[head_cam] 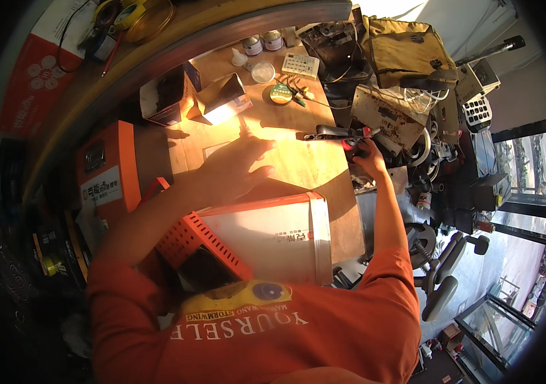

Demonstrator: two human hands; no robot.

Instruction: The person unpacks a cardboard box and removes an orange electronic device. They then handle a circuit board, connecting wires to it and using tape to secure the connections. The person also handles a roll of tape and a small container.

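Note:
My left hand (237,165) is over the wooden tabletop (311,163), fingers spread and holding nothing. By its fingertips is a small pointed item (244,128), partly hidden. At the table's right edge my right hand (369,157) has its fingers curled at the red part of a black-and-red hand tool (335,133); the exact grip is partly hidden. In front of my body is a white-and-orange box (268,240), with an orange perforated metal case (215,245) at its left.
Two open cardboard boxes (167,96) (225,98), a tape roll (281,94), wire leads (301,89) and cans (252,45) stand farther back. An orange box (109,168) is at left. A rusty metal housing (388,115), a yellow bag (405,50) and clutter crowd the right.

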